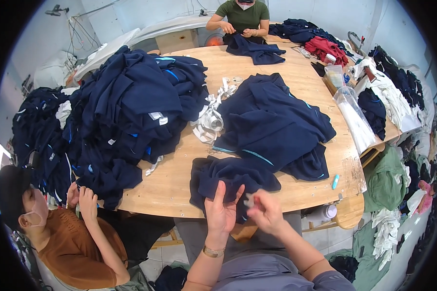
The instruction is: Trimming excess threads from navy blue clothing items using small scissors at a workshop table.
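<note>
In front of me, a dark navy garment [235,177] lies bunched at the table's near edge, part of it hanging over. My left hand [220,213], palm turned up, has the cloth between its thumb and raised fingers. Close beside it on the right, my right hand [267,211] is closed round small grey thread snips [250,200], blurred by motion. Just beyond lies a heap of navy garments [277,121] with light blue trim.
A big navy pile [131,97] covers the table's left. White strips [210,121] lie mid-table; a turquoise marker-like stick [335,182] sits at right. A co-worker in brown [80,247] sits close on my left; another in green [243,22] works across the table [170,189].
</note>
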Motion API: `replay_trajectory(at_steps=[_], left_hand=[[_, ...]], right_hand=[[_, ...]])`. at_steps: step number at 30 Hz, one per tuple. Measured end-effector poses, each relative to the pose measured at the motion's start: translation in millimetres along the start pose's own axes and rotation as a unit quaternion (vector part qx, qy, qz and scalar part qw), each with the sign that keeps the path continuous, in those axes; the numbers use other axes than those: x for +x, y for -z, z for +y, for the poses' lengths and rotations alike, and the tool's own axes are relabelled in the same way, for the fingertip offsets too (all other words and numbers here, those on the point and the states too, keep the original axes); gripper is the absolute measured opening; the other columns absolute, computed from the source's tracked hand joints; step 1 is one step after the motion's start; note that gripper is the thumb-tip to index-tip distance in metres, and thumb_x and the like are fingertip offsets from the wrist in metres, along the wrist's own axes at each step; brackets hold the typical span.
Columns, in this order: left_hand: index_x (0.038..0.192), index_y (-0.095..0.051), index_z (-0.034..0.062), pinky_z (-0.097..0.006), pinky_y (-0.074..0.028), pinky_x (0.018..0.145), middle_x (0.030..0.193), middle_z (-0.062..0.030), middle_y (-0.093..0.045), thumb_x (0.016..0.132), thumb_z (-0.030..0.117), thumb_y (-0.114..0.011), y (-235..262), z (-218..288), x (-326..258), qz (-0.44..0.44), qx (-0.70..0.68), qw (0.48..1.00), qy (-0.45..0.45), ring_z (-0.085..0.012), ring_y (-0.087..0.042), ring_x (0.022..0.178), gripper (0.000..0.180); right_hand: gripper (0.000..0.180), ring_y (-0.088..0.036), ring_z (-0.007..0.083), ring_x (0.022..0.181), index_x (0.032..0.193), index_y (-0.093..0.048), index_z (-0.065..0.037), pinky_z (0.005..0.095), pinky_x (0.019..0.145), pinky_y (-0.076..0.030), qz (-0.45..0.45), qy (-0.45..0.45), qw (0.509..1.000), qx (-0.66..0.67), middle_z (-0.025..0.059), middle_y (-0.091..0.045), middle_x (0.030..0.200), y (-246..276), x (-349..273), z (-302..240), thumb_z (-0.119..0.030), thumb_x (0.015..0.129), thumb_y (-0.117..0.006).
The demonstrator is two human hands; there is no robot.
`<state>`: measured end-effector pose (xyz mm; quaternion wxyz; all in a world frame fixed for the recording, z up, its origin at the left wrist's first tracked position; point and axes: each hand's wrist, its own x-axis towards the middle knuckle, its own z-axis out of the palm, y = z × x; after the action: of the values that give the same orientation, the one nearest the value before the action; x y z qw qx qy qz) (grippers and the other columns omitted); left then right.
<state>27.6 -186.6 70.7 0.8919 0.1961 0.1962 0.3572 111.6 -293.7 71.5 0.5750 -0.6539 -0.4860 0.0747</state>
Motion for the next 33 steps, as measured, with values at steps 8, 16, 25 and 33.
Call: replay_trajectory(at_steps=[8,16,25,33], left_hand=[[0.114,-0.051,0.001,-0.032,-0.057,0.074,0.106,-0.0099,-0.06,0.093,0.018,-0.053,2,-6,-1,-0.009,0.048,0.998,-0.033,-0.0199,-0.063,0.09,0.027],[0.109,-0.053,0.002,-0.03,-0.058,0.069,0.102,-0.0078,-0.06,0.092,0.017,-0.054,5,-7,0,-0.008,0.061,0.997,-0.037,-0.0176,-0.063,0.087,0.023],[0.103,-0.053,0.0028,-0.027,-0.054,0.068,0.094,-0.0034,-0.059,0.09,0.011,-0.058,0,-11,-6,0.007,0.074,0.995,-0.069,-0.0136,-0.06,0.084,0.016],[0.106,-0.052,0.0004,-0.037,-0.056,0.077,0.098,-0.0073,-0.058,0.091,0.012,-0.056,-10,-3,-7,0.005,0.059,0.997,-0.047,-0.0189,-0.061,0.089,0.02]], right_hand=[[0.033,-0.049,0.0208,0.046,0.07,-0.054,-0.007,0.0296,0.042,-0.036,0.042,0.092,0.961,-0.256,0.0049,-0.048,0.062,6,20,17,-0.036,0.074,-0.071],[0.034,-0.048,0.0218,0.048,0.07,-0.054,-0.007,0.0311,0.046,-0.036,0.015,0.105,0.956,-0.274,0.0051,-0.049,0.063,7,16,20,-0.037,0.072,-0.071],[0.038,-0.044,0.0195,0.044,0.067,-0.052,-0.01,0.0289,0.043,-0.033,0.021,0.136,0.945,-0.297,0.0034,-0.045,0.058,6,22,20,-0.043,0.073,-0.069],[0.018,-0.04,0.0107,0.047,0.08,-0.056,-0.003,0.0206,0.048,-0.033,0.091,-0.058,0.994,-0.018,0.0023,-0.05,0.062,7,16,19,-0.017,0.082,-0.067]])
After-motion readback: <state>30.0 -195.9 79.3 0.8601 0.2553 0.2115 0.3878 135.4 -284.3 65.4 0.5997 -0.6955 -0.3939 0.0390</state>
